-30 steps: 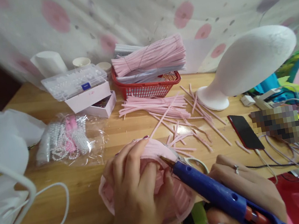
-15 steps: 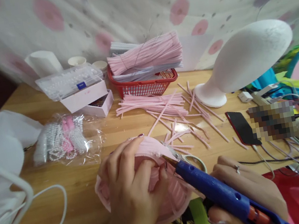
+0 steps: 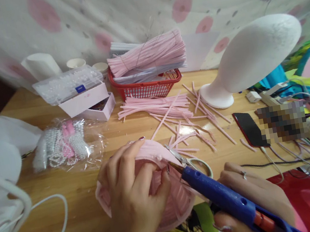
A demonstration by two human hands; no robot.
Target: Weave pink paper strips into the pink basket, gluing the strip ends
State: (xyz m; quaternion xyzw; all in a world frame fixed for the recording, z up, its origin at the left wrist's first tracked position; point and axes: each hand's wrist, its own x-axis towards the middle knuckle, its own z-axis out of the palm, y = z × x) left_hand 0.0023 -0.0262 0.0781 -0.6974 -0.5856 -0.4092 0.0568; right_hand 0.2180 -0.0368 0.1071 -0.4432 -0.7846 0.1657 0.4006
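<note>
My left hand (image 3: 133,196) grips the rim of a pink, bowl-shaped fabric cap (image 3: 170,205) with ribbed strips inside, fingers outside the edge and thumb within. My right hand (image 3: 257,186) is wrapped round a blue glue gun (image 3: 216,193) with an orange-red part in its body. The glue gun's metal nozzle points at the cap's inner side, close to my left thumb; I cannot tell whether it touches. Small whitish bits sit on the rim. Scissors (image 3: 199,164) lie just behind the nozzle, partly hidden.
Pink strips (image 3: 156,107) are scattered behind the cap, before a red basket (image 3: 150,89) of bundled strips. A white head form (image 3: 253,58) and a phone (image 3: 250,127) with cables are at right. Bagged beads (image 3: 66,143), a bead box (image 3: 68,85) and a white cord (image 3: 65,211) are at left.
The glue gun's nozzle has dropped from the cap's rim to lower inside it. The whole view has shifted slightly; both hands keep their holds.
</note>
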